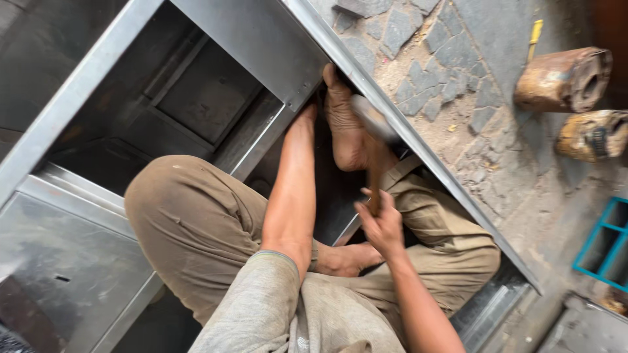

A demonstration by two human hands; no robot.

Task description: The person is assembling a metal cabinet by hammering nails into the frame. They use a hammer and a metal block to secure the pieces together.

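— What can't you make out here?

— The hammer (374, 140) is smeared by motion; its head is a grey blur and the handle is only half sharp. The right hand (381, 224) grips the handle, but its fingers blur too.

— And the left hand?

— The left hand (307, 112) is hidden past the wrist, behind the edge of the metal frame (275, 49), so whether it holds anything I cannot tell.

— Anything cut off?

— The frame runs out at the top and left edges. The blue crate (605, 242) is sliced by the right edge, and so is the lower rusty cylinder (594, 134). The right forearm leaves the picture at the bottom.
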